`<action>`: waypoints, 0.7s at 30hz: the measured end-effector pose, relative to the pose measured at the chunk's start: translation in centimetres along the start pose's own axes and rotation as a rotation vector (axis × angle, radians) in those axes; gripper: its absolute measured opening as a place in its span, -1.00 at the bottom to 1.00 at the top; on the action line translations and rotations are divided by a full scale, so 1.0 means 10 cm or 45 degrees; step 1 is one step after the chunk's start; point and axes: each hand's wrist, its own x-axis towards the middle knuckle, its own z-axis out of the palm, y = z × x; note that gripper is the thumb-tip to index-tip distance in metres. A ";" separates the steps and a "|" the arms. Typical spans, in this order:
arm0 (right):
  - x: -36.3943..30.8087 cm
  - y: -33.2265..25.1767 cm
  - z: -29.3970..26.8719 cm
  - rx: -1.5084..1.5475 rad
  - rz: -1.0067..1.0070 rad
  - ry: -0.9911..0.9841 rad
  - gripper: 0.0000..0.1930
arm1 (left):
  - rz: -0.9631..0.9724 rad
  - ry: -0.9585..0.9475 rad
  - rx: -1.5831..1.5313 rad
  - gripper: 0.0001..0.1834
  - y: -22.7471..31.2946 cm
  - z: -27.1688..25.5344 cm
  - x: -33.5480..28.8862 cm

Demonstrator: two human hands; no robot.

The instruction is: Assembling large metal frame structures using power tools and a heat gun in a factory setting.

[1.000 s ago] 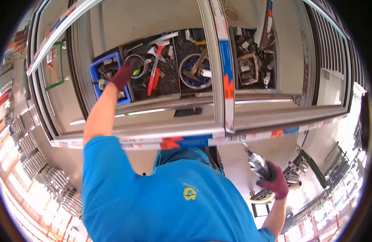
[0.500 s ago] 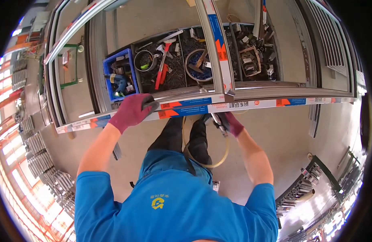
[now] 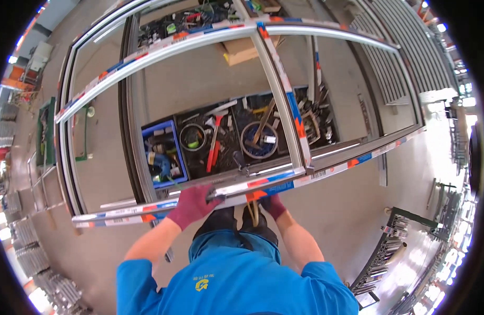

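A large metal frame (image 3: 334, 167) with silver rails and printed protective tape stretches in front of me. My left hand (image 3: 193, 207), in a maroon glove with dark fingertips, is closed round its near rail, left of the middle. My right hand (image 3: 274, 206), gloved alike, is just below the same rail, near the crossbar (image 3: 296, 113). Its fingers look curled, but the rail hides much of them and whatever they hold. Beside it a yellowish hose (image 3: 254, 214) hangs down in front of my legs. A small dark tool (image 3: 241, 159) stands at the rail's far side.
Beyond the rail sits a dark parts tray (image 3: 229, 137) with a red-handled tool (image 3: 214, 146), a hammer in a round bucket (image 3: 259, 153), and loose scraps. A blue crate (image 3: 181, 152) holds a power drill (image 3: 160, 163). A loaded rack (image 3: 381, 257) stands at right; cardboard (image 3: 247, 51) lies farther off.
My view has shifted, so more of the frame's far part shows. My hands are closer together. The silver tool that showed in my right hand is now out of sight behind the rail.
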 end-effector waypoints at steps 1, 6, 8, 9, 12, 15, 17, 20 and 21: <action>-0.32 0.01 0.23 -0.014 -0.065 0.081 -0.61 | 0.029 0.033 -0.013 -0.54 -0.06 -0.07 0.00; -1.64 -1.03 2.14 -1.860 -0.406 -0.253 -0.64 | 0.046 -0.090 0.076 -0.52 -0.12 -0.09 -0.01; -1.19 -1.67 2.51 -2.180 -0.985 -0.575 -0.70 | 0.115 0.132 0.096 -0.54 0.04 -0.45 0.22; -0.98 -1.91 2.82 -2.310 -0.995 -0.334 -0.69 | 0.127 0.352 0.110 -0.54 0.07 -0.64 0.31; 0.12 -2.57 3.80 -2.651 -1.787 -0.263 -0.63 | 0.042 0.311 0.056 -0.54 -0.10 -0.75 0.46; 0.89 -3.00 4.93 -2.878 -1.779 -0.435 -0.41 | -0.001 0.077 0.055 -0.42 -0.21 -0.52 0.50; 1.57 -3.29 5.50 -2.717 -2.542 -0.463 -0.34 | 0.065 0.221 0.108 -0.36 -0.19 -0.34 0.43; 2.70 -3.55 5.35 -2.571 -2.747 0.075 -0.27 | 0.002 0.222 0.178 -0.38 -0.15 -0.37 0.43; 3.08 -3.64 4.97 -2.876 -2.234 0.178 -0.25 | 0.009 0.227 0.186 -0.38 -0.12 -0.36 0.51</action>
